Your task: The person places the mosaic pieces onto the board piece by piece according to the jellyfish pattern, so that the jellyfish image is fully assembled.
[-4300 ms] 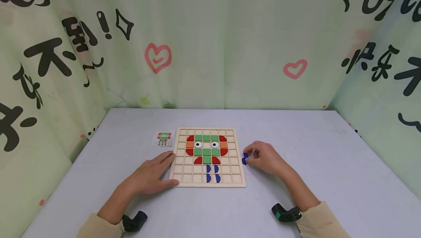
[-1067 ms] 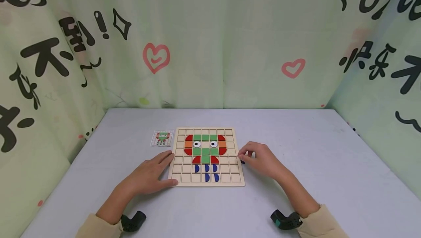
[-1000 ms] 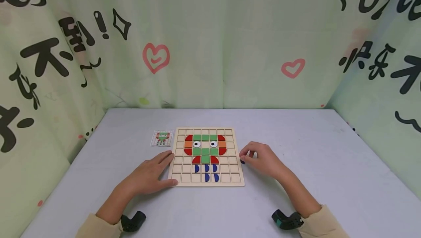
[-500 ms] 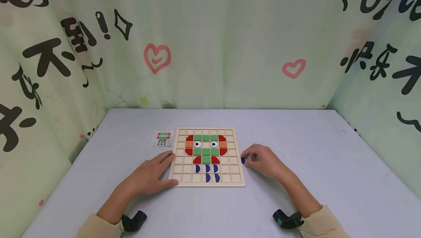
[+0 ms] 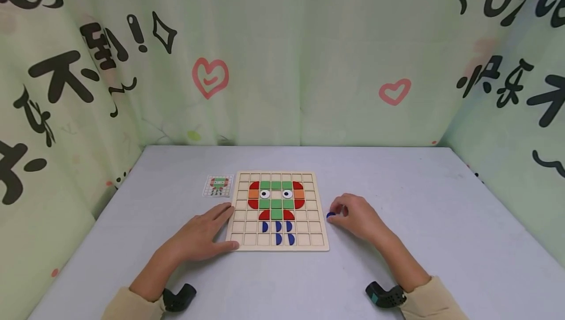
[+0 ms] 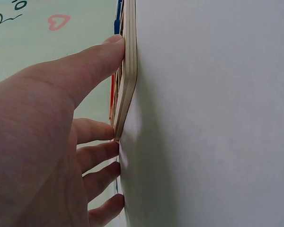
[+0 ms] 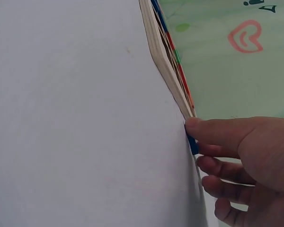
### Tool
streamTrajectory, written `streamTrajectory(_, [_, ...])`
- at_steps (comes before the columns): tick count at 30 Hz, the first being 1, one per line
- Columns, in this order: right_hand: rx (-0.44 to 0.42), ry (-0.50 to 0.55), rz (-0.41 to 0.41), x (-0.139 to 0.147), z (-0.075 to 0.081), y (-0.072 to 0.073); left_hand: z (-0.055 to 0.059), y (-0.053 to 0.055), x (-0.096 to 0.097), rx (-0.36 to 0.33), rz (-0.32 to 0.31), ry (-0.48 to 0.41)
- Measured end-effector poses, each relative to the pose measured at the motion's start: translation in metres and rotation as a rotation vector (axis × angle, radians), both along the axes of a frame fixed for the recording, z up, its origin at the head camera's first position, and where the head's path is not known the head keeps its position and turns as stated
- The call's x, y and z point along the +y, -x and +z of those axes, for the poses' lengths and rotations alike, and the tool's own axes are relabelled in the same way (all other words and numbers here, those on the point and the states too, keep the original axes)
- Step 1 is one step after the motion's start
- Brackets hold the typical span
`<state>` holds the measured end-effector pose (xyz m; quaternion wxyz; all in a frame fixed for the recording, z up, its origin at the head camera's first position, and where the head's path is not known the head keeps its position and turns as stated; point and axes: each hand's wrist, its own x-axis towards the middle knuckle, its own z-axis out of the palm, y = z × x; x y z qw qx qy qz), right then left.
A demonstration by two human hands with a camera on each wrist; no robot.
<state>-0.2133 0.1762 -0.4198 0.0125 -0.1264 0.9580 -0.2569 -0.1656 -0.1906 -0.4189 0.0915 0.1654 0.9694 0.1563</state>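
Just off the right edge of the wooden grid board (image 5: 309, 236), my right hand (image 5: 359, 217) pinches a blue half-circle tile (image 5: 330, 215) between thumb and fingers, low over the table. In the right wrist view the tile (image 7: 191, 142) shows as a thin blue edge by the thumb tip. My left hand (image 5: 200, 234) rests at the board's left side, fingertips along its edge and thumb on the near corner. On the board, green, red and orange tiles with two eye tiles form a head; several blue half-circles (image 5: 278, 239) lie below it.
A small picture card (image 5: 218, 186) with a similar figure on a grid lies left of the board's far corner. The white table (image 5: 397, 177) ends at a pale green curtain (image 5: 265, 114) at the back and sides.
Over these seconds a blue half-circle has been added at the left of the upper blue row. Most recently my right hand shifts slightly right and the tile turns in its fingers. My left hand stays put.
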Motion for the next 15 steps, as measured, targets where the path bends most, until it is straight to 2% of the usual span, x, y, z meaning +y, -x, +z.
streamTrajectory(7, [-0.014,-0.032,-0.060,0.0007,0.0000,-0.0011,0.0018,-0.0014,0.0007,0.003,-0.005,-0.003])
streamTrajectory(15, [-0.006,-0.001,-0.033,0.0055,0.0026,0.0019,0.0019,-0.0014,0.0009,0.006,-0.009,0.004])
